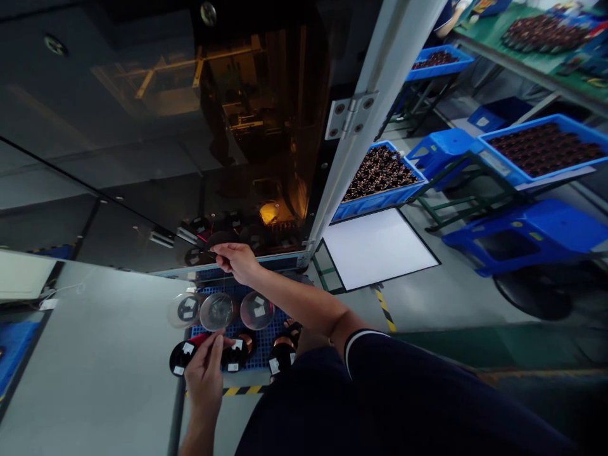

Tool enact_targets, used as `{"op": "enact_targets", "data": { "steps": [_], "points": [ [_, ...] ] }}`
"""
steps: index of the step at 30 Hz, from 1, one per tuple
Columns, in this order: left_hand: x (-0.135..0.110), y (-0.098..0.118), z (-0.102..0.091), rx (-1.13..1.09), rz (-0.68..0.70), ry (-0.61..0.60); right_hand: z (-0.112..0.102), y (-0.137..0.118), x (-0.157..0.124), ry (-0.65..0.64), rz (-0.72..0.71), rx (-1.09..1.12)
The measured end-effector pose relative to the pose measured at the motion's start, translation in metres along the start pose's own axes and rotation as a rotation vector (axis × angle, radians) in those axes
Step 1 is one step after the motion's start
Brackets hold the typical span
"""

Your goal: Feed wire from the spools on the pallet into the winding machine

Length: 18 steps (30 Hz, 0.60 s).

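Observation:
My right hand [237, 261] is closed in a pinch close to the lower edge of a dark, glossy cabinet door [142, 158]. What its fingertips hold is too small to make out. Lower down, my left hand [206, 367] has thumb and fingers pressed together, with nothing I can name between them. Beside it are a black wire spool [178, 366] with white labels and a spool of copper wire [247, 342]. Another spool [281, 358] sits nearer my legs. Clear round covers [217, 311] stand in a row between my hands, above a blue grid base [260, 360].
A metal hinge [350, 115] joins the door to a pale frame post. Right of it are blue trays of small dark parts [382, 171], blue stools [532, 231] and a white board [380, 247]. A person's arm [451, 19] shows by the green bench [494, 31].

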<state>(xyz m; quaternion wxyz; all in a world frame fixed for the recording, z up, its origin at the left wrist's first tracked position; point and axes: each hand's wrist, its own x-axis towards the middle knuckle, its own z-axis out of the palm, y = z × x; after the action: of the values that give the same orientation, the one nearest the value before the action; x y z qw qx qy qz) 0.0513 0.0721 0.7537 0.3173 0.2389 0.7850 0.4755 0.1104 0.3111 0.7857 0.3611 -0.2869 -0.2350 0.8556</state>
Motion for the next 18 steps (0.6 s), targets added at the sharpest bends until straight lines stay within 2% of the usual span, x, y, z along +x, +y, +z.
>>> {"op": "enact_targets", "data": {
  "steps": [11, 18],
  "points": [
    [0.0, 0.007, -0.001, 0.071, 0.016, -0.018, 0.002, 0.001, 0.002, -0.011, -0.004, -0.016],
    [-0.001, -0.003, -0.001, 0.082, 0.015, -0.037, -0.002, 0.004, -0.006, -0.002, -0.006, -0.031]
  ]
}}
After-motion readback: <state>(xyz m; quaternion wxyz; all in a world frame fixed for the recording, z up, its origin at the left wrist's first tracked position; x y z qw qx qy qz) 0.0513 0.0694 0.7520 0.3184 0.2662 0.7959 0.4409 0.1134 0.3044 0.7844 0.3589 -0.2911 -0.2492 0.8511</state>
